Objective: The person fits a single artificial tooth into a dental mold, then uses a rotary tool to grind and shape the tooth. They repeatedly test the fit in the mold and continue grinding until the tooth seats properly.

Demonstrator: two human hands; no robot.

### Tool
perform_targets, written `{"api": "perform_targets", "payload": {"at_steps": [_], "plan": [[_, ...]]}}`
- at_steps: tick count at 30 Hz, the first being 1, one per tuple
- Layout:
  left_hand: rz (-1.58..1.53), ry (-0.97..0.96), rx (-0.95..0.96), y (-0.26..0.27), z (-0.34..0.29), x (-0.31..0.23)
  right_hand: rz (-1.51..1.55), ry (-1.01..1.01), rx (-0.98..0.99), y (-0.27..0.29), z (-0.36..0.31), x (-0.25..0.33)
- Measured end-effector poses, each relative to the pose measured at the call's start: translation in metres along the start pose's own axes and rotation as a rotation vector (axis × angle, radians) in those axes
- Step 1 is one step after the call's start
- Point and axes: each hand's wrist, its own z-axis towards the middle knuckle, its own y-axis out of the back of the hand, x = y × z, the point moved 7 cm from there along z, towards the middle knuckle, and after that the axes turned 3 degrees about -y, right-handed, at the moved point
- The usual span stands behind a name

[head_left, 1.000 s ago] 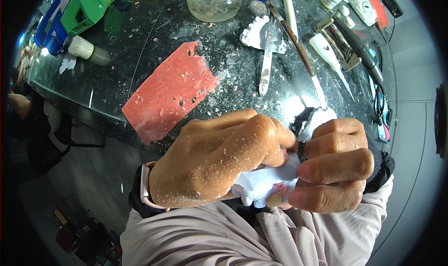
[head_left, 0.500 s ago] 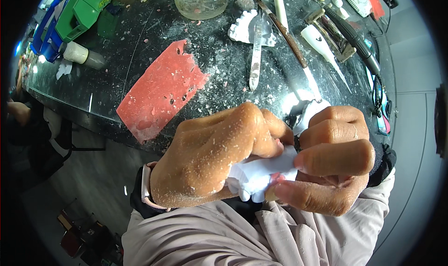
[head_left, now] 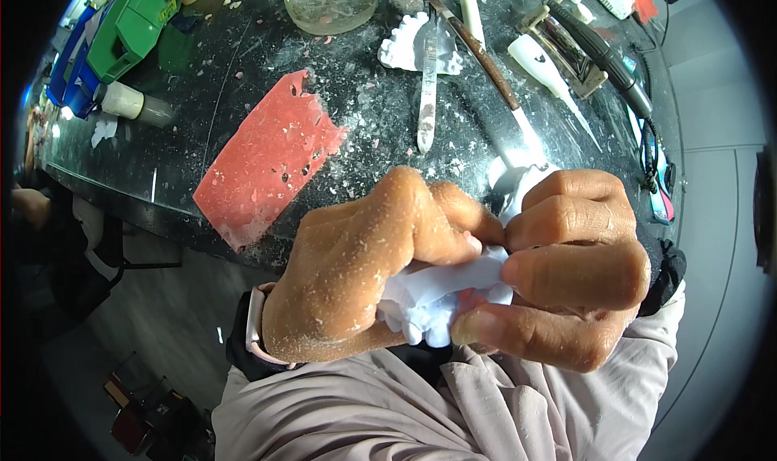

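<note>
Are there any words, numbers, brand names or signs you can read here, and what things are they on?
Nothing here is clear enough to quote.
Green bin: a small yellowish mark, too small to read.
Flat metal tool: faint marks along it, too small to read.
Red sheet: no writing that I can see.
White tooth model, held by the person: no writing on the part that shows.

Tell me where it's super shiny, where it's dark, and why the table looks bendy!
In the head view, white glare shines on the black table near the right-hand fingers; also in the head view, the floor at lower left is dim, while the held white tooth model is brightly lit; in that same head view, the fisheye lens curves the table's edge.
</note>
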Motion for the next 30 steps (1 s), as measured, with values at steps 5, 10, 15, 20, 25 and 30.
{"api": "perform_targets", "payload": {"at_steps": [5,10,15,20,25,30], "plan": [[-0.033,0.049,-0.044,0.000,-0.006,-0.002,0.063,0.018,0.345,-0.003,0.002,0.002],[0.004,0.224,-0.032,-0.003,-0.005,0.001,0.002,0.022,0.321,-0.002,0.001,0.002],[0.039,0.266,-0.090,-0.002,-0.004,0.000,0.016,0.026,0.297,-0.003,0.001,0.002],[0.043,0.356,-0.124,-0.004,-0.003,0.001,0.025,0.014,0.288,-0.003,0.000,0.001],[0.308,0.338,-0.076,-0.010,0.006,-0.002,0.013,0.023,0.308,-0.002,0.002,0.001],[0.281,0.359,-0.123,-0.010,0.008,-0.002,0.057,0.000,0.314,-0.002,0.002,-0.003]]}}
